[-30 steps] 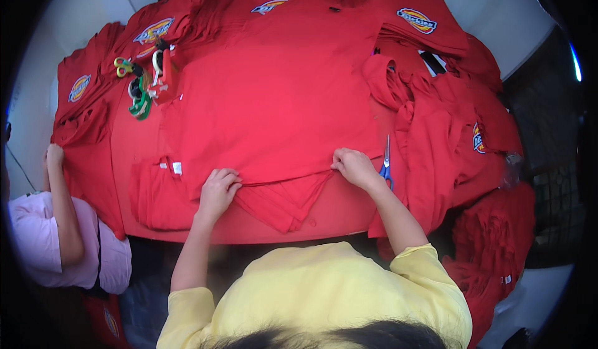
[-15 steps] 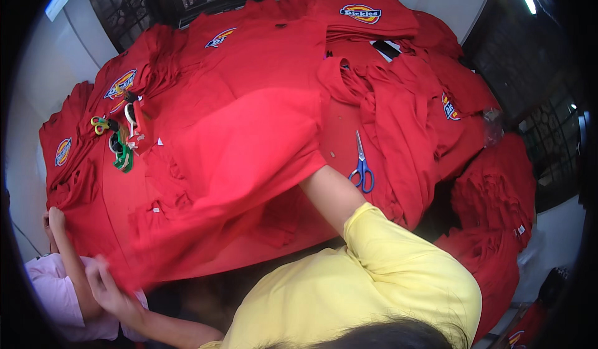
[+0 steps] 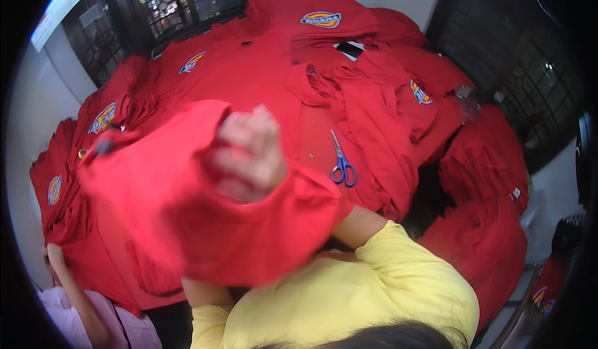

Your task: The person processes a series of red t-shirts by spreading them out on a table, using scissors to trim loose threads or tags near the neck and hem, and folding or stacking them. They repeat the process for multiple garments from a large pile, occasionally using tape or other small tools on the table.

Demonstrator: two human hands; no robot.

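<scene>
one red shirt (image 3: 165,190), around blurred hand (image 3: 254,153)

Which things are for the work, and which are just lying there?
For the work, it seems:
raised red garment, a hand showing at its opening
other red garments around it

Just lying there:
blue-handled scissors
flat black-and-white thing

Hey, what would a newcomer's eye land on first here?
Probably the raised red garment, filling the middle-left, with one of the wearer's own hands blurred at its opening. Next, likely the blue-handled scissors lying open to its right, then the bright yellow shirt at the bottom.
</scene>
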